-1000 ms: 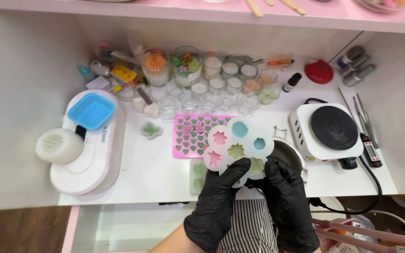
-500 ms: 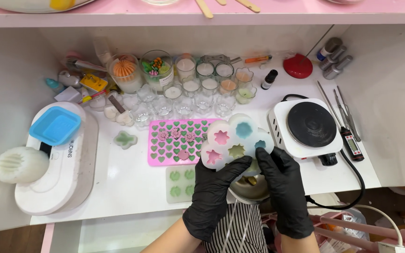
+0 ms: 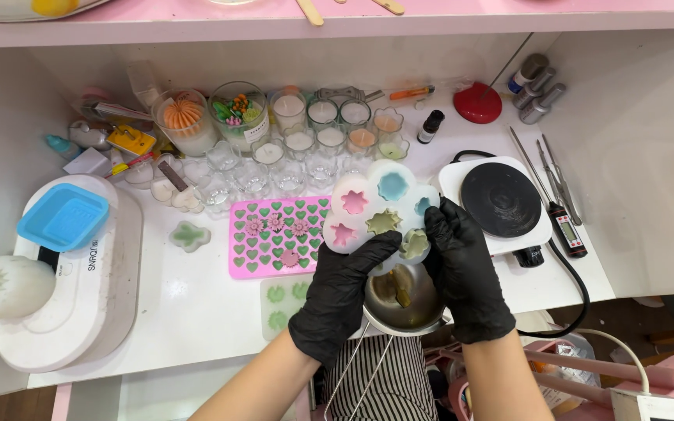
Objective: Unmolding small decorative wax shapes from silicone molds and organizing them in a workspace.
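Both my hands wear black gloves and hold a translucent white flower-shaped silicone mould [image 3: 376,204] with several cavities filled in pink, blue and green. My left hand [image 3: 342,290] grips its lower left edge, thumb on top. My right hand [image 3: 462,265] grips its right side. Directly beneath the mould sits a small metal pot [image 3: 403,300] with yellowish liquid and a stick in it.
A pink heart mould [image 3: 274,234] and a pale green mould [image 3: 281,306] lie on the white table. Behind stand several glass candle jars [image 3: 306,148]. A hot plate [image 3: 501,199] and thermometer [image 3: 567,226] sit to the right, a white machine with a blue tray [image 3: 64,214] to the left.
The view has shifted slightly. My hands still hold the flower mould over the pot, and the left thumb has moved further onto the mould.
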